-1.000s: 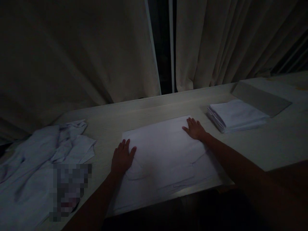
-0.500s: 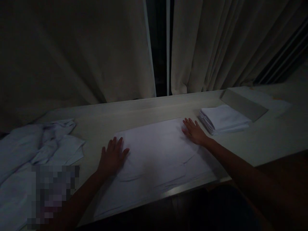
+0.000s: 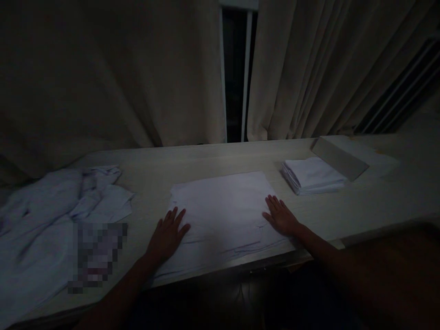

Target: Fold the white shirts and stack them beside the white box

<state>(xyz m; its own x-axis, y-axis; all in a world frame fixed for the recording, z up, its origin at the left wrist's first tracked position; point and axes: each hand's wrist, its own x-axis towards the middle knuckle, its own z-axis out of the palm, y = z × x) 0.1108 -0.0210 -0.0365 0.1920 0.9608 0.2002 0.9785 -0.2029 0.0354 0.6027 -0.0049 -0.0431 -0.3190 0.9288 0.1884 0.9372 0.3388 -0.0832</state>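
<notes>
A white cloth (image 3: 220, 206) lies spread in layers at the front of the table, its near edges uneven and lightly creased. My left hand (image 3: 168, 233) rests flat on its left side, fingers spread and thumb pointing inward. On the right side, my right hand (image 3: 280, 215) presses flat with its fingers stretched out. Neither hand grips anything. A neat stack of folded white cloths (image 3: 312, 174) sits to the right, beyond my right hand. To the left is a loose, rumpled heap of white cloth (image 3: 44, 215).
Behind the folded stack stands a pale box-like object (image 3: 340, 158). Long curtains (image 3: 172, 73) hang along the table's far side, with a dark gap between them. The pale table (image 3: 220, 158) ends close to my body. A blurred-out patch (image 3: 99, 252) covers something beside the heap.
My right hand has slid down the cloth's right side, nearer to me. The left hand stays on the left side. The view has shifted a little.
</notes>
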